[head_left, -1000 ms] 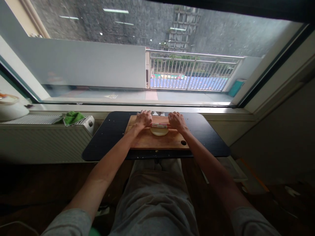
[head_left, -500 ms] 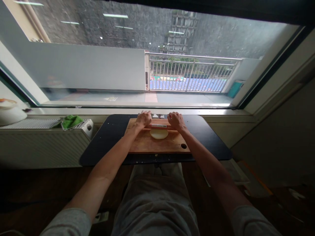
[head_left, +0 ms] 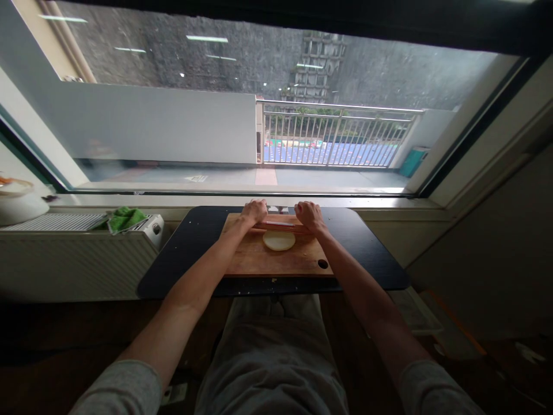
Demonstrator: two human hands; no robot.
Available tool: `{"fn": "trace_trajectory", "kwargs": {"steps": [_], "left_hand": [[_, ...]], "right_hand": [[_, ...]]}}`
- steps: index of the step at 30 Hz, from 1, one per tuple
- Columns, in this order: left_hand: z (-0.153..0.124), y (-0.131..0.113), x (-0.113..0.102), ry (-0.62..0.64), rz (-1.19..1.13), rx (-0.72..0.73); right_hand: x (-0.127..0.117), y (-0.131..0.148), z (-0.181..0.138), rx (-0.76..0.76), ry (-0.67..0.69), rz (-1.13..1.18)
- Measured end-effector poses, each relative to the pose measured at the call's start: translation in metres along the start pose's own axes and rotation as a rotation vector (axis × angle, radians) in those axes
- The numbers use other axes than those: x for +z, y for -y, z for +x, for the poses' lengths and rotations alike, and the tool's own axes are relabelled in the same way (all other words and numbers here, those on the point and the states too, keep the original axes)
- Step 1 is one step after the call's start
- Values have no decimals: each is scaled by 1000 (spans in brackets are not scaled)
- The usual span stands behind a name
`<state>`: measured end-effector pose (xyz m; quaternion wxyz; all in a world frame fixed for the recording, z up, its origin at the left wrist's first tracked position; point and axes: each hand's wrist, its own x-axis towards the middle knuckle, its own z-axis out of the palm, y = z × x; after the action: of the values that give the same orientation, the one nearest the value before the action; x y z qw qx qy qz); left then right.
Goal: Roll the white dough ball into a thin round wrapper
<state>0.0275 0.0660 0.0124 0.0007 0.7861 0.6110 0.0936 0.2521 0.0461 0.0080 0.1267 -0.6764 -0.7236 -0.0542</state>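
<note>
A flat round of pale dough [head_left: 279, 240] lies on a wooden cutting board [head_left: 276, 262] set on a small black table [head_left: 190, 253]. A rolling pin [head_left: 280, 224] with a red label lies crosswise at the far edge of the dough. My left hand [head_left: 254, 212] presses on its left end and my right hand [head_left: 308, 214] presses on its right end. Both arms stretch straight out over my lap.
The board has a round hole [head_left: 322, 264] at its near right corner. A white radiator [head_left: 73, 248] stands at the left with a green cloth [head_left: 125, 218] on top. A white pot [head_left: 19, 202] sits at the far left. A large window lies beyond the table.
The rolling pin and both hands have moved away from me, from over the dough to its far edge. More of the dough now shows.
</note>
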Motion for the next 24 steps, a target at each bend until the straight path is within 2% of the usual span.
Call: {"fn": "trace_trajectory", "kwargs": {"steps": [8,16,20,24], "left_hand": [[-10,0,5,83,27,37],[-46,-3,8,122,63,65],[-71,-5,10,54,83,134],[-98,-7,16,-40,19,67]], "right_hand": [[-1,0,-13,-1,117,18],[6,-6,-37,-20,219,-6],[11,-9,-57,-123,185,-82],[11,-5,-84,-125,142,-92]]}}
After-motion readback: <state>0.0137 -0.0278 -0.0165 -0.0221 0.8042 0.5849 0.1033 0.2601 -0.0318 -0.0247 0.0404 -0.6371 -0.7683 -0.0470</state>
